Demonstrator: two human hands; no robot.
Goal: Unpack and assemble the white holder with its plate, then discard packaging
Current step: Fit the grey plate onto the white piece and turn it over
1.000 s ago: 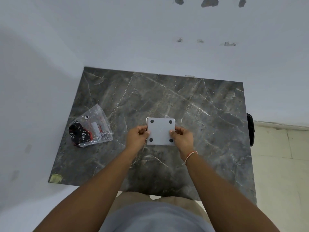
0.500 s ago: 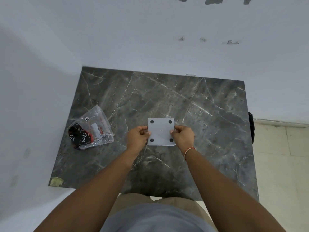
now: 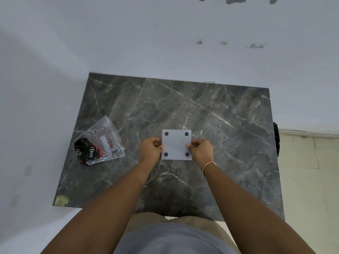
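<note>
White square plate (image 3: 176, 144), with a dark round pad at each of its four corners and a small dimple at its middle, sits just above the centre of the dark marble table (image 3: 229, 136), held flat between both hands. Whether it rests on the stone or hovers a little off it, I cannot tell. The left hand (image 3: 149, 150) pinches the plate's 9 o'clock edge with thumb and curled fingers; the right hand (image 3: 201, 150), an orange and white thread bracelet (image 3: 208, 165) on its wrist, pinches the 3 o'clock edge the same way. Well apart from the plate, out toward 9 o'clock near the table's edge, lies a clear plastic bag (image 3: 105, 142) with a white piece inside, and a black and red wrapper (image 3: 86, 151) reading "Dove" under it.
</note>
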